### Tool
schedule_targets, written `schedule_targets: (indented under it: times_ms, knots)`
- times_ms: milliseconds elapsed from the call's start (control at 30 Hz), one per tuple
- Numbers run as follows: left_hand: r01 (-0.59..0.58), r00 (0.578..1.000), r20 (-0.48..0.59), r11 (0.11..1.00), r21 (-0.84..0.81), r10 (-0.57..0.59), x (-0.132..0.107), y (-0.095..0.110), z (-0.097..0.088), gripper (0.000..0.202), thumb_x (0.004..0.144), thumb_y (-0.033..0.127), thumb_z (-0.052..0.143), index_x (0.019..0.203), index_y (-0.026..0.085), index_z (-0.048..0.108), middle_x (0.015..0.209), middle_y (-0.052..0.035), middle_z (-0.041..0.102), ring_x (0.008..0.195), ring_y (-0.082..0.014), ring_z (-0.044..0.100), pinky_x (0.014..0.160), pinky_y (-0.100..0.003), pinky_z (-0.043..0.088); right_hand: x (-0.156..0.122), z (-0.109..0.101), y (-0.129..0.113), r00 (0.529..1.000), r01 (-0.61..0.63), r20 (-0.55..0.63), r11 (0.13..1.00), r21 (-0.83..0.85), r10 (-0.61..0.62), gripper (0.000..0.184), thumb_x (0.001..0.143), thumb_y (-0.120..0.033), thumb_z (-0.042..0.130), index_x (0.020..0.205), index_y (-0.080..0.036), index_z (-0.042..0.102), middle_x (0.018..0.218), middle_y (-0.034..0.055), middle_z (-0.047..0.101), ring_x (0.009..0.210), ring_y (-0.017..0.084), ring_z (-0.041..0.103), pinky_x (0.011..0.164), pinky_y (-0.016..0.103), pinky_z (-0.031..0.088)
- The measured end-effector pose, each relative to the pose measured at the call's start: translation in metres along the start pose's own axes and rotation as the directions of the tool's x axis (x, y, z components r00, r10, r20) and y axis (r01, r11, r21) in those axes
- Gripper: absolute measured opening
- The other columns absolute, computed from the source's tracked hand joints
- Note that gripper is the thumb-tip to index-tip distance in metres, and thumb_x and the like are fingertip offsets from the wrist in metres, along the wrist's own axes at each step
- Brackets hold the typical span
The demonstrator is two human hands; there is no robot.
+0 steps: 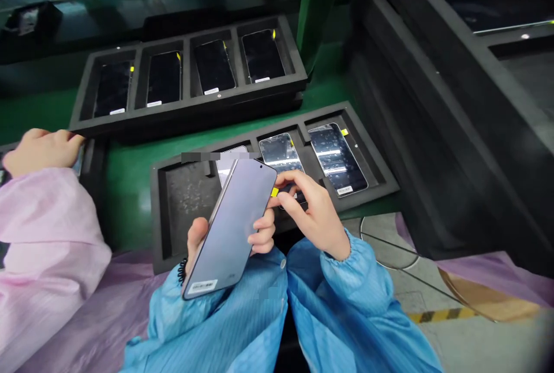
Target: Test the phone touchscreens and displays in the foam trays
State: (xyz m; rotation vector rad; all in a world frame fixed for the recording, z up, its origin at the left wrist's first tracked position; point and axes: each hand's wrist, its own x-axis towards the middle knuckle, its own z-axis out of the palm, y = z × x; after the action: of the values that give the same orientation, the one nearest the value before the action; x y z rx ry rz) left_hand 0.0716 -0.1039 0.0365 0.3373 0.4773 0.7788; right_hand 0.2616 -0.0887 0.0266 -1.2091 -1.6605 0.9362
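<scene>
My left hand [263, 231] is wrapped round a smartphone [234, 223] from behind, its thumb on the left edge and its fingertips on the right. The phone is tilted, its greyish screen facing me, with a white barcode label at the lower end. My right hand [314, 211] is closed at the phone's upper right edge, thumb and forefinger bent around a small yellow tab [274, 192]. Behind the phone lies a black foam tray [372, 191] with several compartments. A phone [338, 159] and another phone [281, 153] lie in it; a third is partly hidden.
Farther back, a second foam tray [182, 106] holds several phones with yellow tabs. Dark stacked trays [433, 73] rise at the right. On the left, a co-worker's hand [43, 153] in a pink sleeve rests on a tray edge. A green post [318, 9] stands behind.
</scene>
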Motion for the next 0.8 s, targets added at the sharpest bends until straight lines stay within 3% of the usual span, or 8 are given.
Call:
schedule_targets:
  times_ms: [67, 133, 200, 300, 400, 533, 700, 800]
  knots:
    - [0.034, 0.999, 0.035, 0.998, -0.061, -0.032, 0.005, -0.004, 0.005, 0.091, 0.068, 0.077, 0.071, 0.131, 0.012, 0.060, 0.084, -0.0026, 0.049, 0.066, -0.0095, 0.040, 0.059, -0.024, 0.038, -0.003, -0.002, -0.001, 1.000, -0.024, -0.009, 1.000, -0.012, 0.024, 0.010, 0.100, -0.027, 0.053, 0.106, -0.023, 0.060, 0.103, 0.0015, 0.071, 0.091, 0.015, 0.067, 0.077, 0.029, 0.051]
    - [0.072, 0.997, 0.036, 0.990, -0.120, -0.068, 0.004, -0.005, 0.009, 0.079, 0.079, 0.073, 0.063, 0.130, 0.012, 0.062, 0.091, -0.0073, 0.058, 0.074, -0.0134, 0.052, 0.069, -0.028, 0.048, -0.005, -0.004, -0.002, 1.000, -0.008, -0.027, 0.999, -0.041, 0.006, 0.009, 0.101, -0.027, 0.053, 0.104, -0.023, 0.060, 0.098, 0.0009, 0.070, 0.088, 0.015, 0.064, 0.075, 0.028, 0.050]
    - [0.109, 0.993, 0.048, 0.985, -0.131, -0.104, -0.001, -0.003, 0.011, 0.070, 0.089, 0.068, 0.055, 0.132, 0.013, 0.063, 0.112, -0.0133, 0.066, 0.095, -0.0208, 0.064, 0.089, -0.036, 0.054, -0.007, -0.008, -0.003, 0.998, 0.038, -0.049, 0.995, -0.095, -0.043, 0.011, 0.102, -0.026, 0.052, 0.095, -0.023, 0.060, 0.091, 0.0001, 0.068, 0.083, 0.014, 0.062, 0.074, 0.029, 0.049]
    - [0.150, 0.988, 0.055, 0.986, -0.070, -0.146, -0.011, -0.002, 0.010, 0.068, 0.096, 0.066, 0.046, 0.137, 0.014, 0.062, 0.138, -0.0147, 0.062, 0.123, -0.0287, 0.062, 0.112, -0.045, 0.047, -0.007, -0.012, -0.007, 0.984, 0.112, -0.108, 0.968, -0.223, -0.139, 0.016, 0.101, -0.024, 0.054, 0.085, -0.023, 0.058, 0.082, -0.0003, 0.065, 0.078, 0.015, 0.058, 0.074, 0.031, 0.047]
    - [0.144, 0.989, -0.010, 0.990, -0.006, -0.144, -0.017, -0.005, 0.011, 0.070, 0.097, 0.068, 0.041, 0.137, 0.016, 0.063, 0.135, -0.0138, 0.065, 0.117, -0.0287, 0.066, 0.108, -0.043, 0.050, -0.007, -0.017, -0.011, 0.953, 0.215, -0.134, 0.918, -0.333, -0.272, 0.016, 0.099, -0.019, 0.057, 0.083, -0.023, 0.059, 0.078, -0.0004, 0.065, 0.076, 0.016, 0.057, 0.073, 0.033, 0.047]
    - [0.124, 0.992, -0.030, 0.992, 0.021, -0.124, -0.023, -0.014, 0.015, 0.075, 0.094, 0.073, 0.041, 0.131, 0.014, 0.068, 0.120, -0.0139, 0.072, 0.100, -0.0269, 0.071, 0.099, -0.041, 0.055, -0.009, -0.022, -0.017, 0.871, 0.421, -0.124, 0.851, -0.314, -0.476, 0.012, 0.094, -0.015, 0.062, 0.086, -0.024, 0.062, 0.078, -0.0006, 0.068, 0.075, 0.016, 0.061, 0.071, 0.033, 0.051]
    - [0.143, 0.980, -0.136, 0.990, 0.001, -0.142, -0.036, -0.026, 0.006, 0.065, 0.097, 0.068, 0.042, 0.132, 0.021, 0.069, 0.135, -0.0084, 0.068, 0.135, -0.0307, 0.058, 0.120, -0.044, 0.042, -0.017, -0.019, -0.025, 0.783, 0.578, -0.068, 0.763, -0.288, -0.619, 0.011, 0.095, -0.022, 0.060, 0.084, -0.024, 0.063, 0.074, 0.0001, 0.069, 0.069, 0.016, 0.060, 0.062, 0.032, 0.054]
    - [0.129, 0.979, -0.158, 0.992, -0.015, -0.130, -0.041, -0.031, -0.002, 0.066, 0.094, 0.069, 0.047, 0.134, 0.020, 0.067, 0.139, -0.0091, 0.066, 0.145, -0.0327, 0.048, 0.125, -0.047, 0.035, -0.023, -0.015, -0.027, 0.740, 0.622, -0.110, 0.737, -0.267, -0.664, 0.016, 0.094, -0.021, 0.059, 0.080, -0.024, 0.063, 0.070, -0.0009, 0.067, 0.066, 0.015, 0.061, 0.056, 0.031, 0.052]
